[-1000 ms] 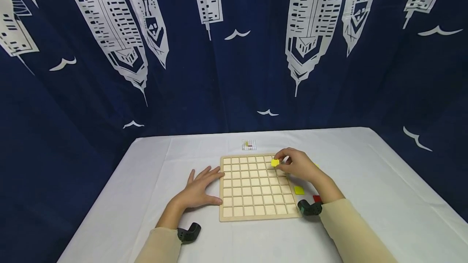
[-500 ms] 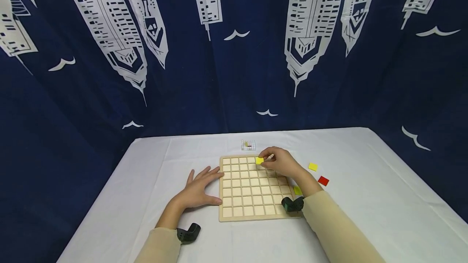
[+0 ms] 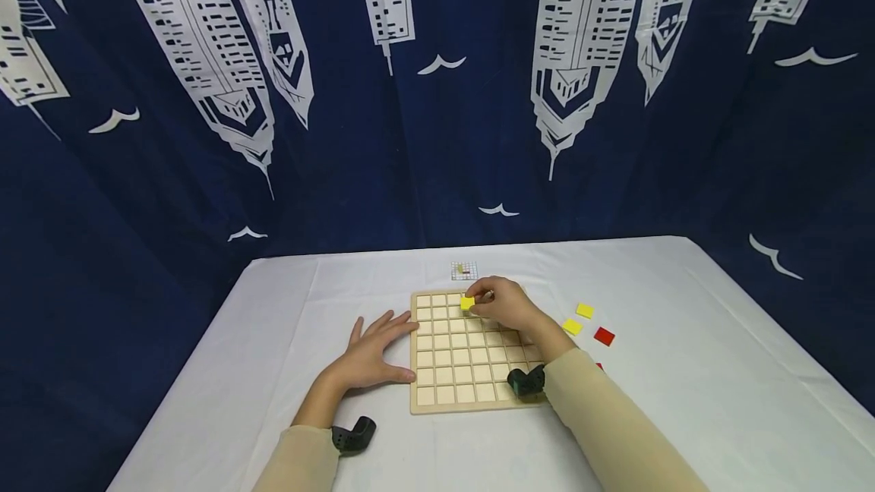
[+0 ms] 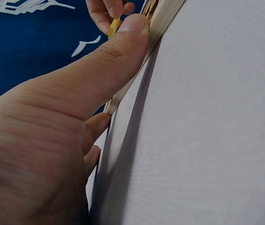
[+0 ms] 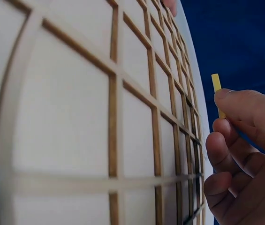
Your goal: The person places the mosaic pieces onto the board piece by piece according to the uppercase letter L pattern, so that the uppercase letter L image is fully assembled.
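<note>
A wooden grid board [image 3: 444,376] with square recesses lies on the table. My right hand [image 3: 506,305] pinches a yellow square tile [image 3: 467,303] between thumb and fingers, over the far rows of the board. The right wrist view shows this tile [image 5: 217,93] edge-on, raised off the grid [image 5: 66,103]. Along the board's left edge rests my left hand [image 3: 372,355], fingers spread and thumb apart. In the left wrist view its thumb [image 4: 118,51] lies against the board's side [image 4: 162,23]. My right forearm hides part of the board's right side.
Right of the board lie two yellow tiles [image 3: 584,310] and a red tile [image 3: 604,336]; another red tile [image 3: 599,366] peeks out beside the sleeve. A small printed grid card [image 3: 465,270] lies beyond the board's far edge. A dark blue curtain [image 3: 410,143] hangs behind the white table [image 3: 328,302].
My right hand has moved left across the far side of the board, carrying the yellow tile. Its forearm has uncovered tiles on the right. My left hand has stayed in place.
</note>
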Tool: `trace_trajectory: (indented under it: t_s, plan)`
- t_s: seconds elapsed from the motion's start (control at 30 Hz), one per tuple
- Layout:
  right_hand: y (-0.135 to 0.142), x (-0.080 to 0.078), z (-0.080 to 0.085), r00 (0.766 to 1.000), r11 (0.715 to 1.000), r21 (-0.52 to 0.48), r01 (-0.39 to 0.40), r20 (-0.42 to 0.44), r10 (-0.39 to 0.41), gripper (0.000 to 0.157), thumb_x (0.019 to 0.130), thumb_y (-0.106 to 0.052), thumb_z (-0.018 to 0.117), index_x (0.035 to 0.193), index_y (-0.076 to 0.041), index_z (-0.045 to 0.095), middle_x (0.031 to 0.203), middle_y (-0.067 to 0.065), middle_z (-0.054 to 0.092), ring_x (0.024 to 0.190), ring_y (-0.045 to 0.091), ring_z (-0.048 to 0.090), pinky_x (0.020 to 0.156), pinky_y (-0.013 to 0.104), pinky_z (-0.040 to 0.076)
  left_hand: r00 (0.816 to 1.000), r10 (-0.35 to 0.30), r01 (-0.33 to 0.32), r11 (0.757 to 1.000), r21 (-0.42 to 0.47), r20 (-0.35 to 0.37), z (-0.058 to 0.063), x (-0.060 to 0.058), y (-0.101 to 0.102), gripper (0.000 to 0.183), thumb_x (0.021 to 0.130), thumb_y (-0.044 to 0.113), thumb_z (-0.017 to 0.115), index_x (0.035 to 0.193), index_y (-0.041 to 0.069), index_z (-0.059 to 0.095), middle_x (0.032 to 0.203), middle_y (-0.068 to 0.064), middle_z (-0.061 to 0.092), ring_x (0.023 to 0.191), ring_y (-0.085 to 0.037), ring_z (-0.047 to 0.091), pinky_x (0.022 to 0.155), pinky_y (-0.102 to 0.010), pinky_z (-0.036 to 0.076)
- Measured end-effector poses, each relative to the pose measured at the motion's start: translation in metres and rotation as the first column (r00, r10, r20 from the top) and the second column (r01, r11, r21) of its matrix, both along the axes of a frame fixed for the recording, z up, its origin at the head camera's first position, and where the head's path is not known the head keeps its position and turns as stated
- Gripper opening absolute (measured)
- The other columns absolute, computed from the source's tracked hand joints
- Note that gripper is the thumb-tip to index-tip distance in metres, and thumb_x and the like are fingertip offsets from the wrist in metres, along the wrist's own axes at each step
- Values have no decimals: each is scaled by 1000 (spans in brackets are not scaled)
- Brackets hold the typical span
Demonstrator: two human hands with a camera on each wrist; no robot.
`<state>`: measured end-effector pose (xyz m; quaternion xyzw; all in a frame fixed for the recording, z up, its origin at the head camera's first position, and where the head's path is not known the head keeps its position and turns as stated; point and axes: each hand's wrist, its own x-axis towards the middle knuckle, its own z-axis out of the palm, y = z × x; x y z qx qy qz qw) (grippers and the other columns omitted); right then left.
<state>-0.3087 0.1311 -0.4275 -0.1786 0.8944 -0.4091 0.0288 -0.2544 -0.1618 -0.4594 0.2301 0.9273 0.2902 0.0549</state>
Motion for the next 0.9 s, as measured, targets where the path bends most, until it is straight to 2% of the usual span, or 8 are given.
trace_trajectory:
  t_s: [0.2, 0.57, 0.9]
  plan:
    - [-11, -2, 1, 1000, 1000, 8, 6, 9, -6, 19, 87, -7, 74, 106, -5, 71, 99, 10, 66, 85, 16, 58, 76, 29, 51, 1000, 0, 0, 1000, -14, -14, 1, -2, 0, 89, 70, 48, 86, 147, 24, 49, 164, -2, 33, 156, -35, 17, 119, -70, -9]
    - [-23, -4, -5, 998, 995, 76, 63, 17, -64, 16, 85, -10, 76, 101, -10, 73, 94, 3, 67, 87, 14, 57, 85, 33, 48, 1000, 0, 0, 1000, -20, -10, 1, -1, 1, 88, 70, 49, 86, 148, 26, 49, 164, 0, 33, 156, -34, 17, 119, -70, -10]
    - [-26, 0, -6, 997, 991, 113, 73, -10, -72, 17, 84, -11, 75, 101, -12, 73, 86, -1, 61, 80, 13, 53, 76, 30, 44, 1000, 5, -5, 1000, -8, 1, 0, 0, 0, 88, 70, 48, 86, 147, 27, 50, 164, 0, 33, 156, -33, 16, 120, -69, -11]
